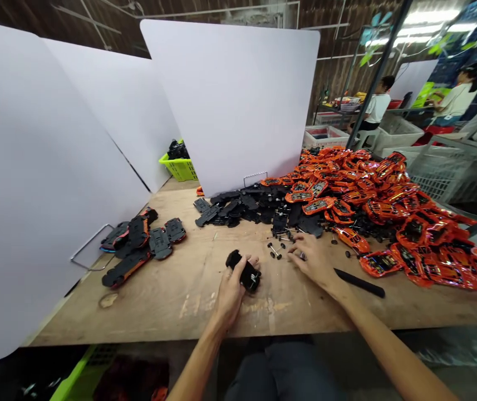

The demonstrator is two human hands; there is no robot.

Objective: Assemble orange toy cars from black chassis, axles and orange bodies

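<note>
Step in hand, judged from the layout: fitting of wheel sets to a toy-car base.

- Left hand [230, 287]: near centre of the table [171, 306], fingers curled and pressed round a black chassis [247, 271], thumb across the top. Chassis lifted slightly off the wood and tilted.
- Right hand [311, 259]: just right of the left, palm down, fingers loosely spread, tips resting among loose axles [275, 250]. Nothing seen pinched; anything under the palm is hidden.
- Axles: small, dark, with a wheel at each end, scattered between the two hands and just beyond.
- Stick [359, 283]: thin, black, flat on the wood just right of the right wrist, not touched.

Surroundings:
- Far centre: heap of black parts [255, 206].
- Far right: large heap of orange shells [388, 192], spilling toward the near right edge.
- Left: a few cars [142, 245], underside up, well apart from both hands.
- Far left: green basket [180, 167] between white panels [234, 100].
- Beyond the shells: people [378, 106] at other benches.

Requirement for the move, as a judgement: a fine two-finger pinch on one axle only, chassis held steady with its slots facing up, axle square to the slots before pressing.
</note>
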